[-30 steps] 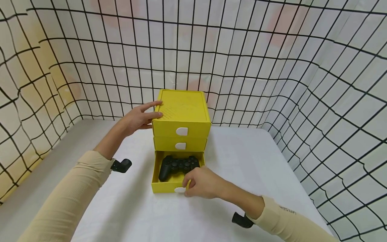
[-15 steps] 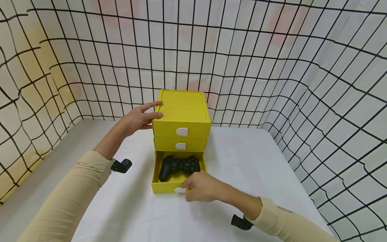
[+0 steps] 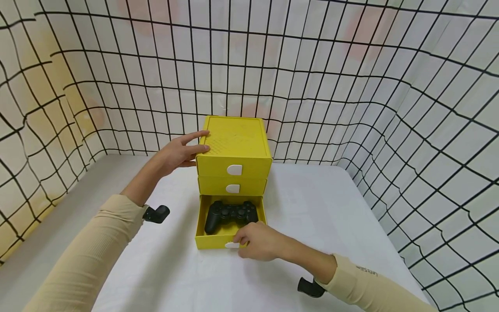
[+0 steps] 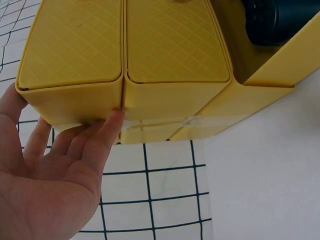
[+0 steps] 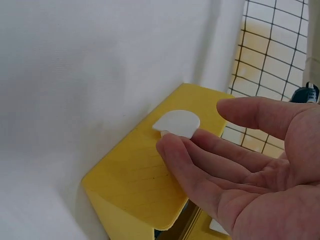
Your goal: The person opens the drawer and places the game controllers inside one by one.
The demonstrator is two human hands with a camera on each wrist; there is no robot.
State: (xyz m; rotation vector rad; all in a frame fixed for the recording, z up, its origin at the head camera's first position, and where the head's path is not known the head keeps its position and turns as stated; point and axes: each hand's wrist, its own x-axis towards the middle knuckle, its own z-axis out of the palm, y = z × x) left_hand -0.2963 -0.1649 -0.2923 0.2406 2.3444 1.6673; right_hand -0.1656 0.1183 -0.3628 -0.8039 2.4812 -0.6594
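Observation:
A yellow three-drawer box (image 3: pixel 235 138) stands on the white table, its lowest drawer (image 3: pixel 206 241) pulled out. Inside that drawer lies a black game controller (image 3: pixel 230 214). My left hand (image 3: pixel 175 152) rests against the box's left side, with fingertips on the top edge; in the left wrist view the fingers (image 4: pixel 97 137) press along the side wall. My right hand (image 3: pixel 262 241) is at the drawer's front, by its white pull tab (image 3: pixel 232 245). In the right wrist view its fingertips (image 5: pixel 172 145) lie at the tab (image 5: pixel 179 123), and the thumb stands apart from them.
The two upper drawers are closed, each with a white tab; one is the top tab (image 3: pixel 234 169). White table cloth (image 3: pixel 312 208) surrounds the box. Black grid netting (image 3: pixel 249 65) over white sheeting rises behind and on both sides.
My right hand has shifted slightly down along the drawer's front, uncovering more of the controller's right side. The left hand, box and drawer stay in place.

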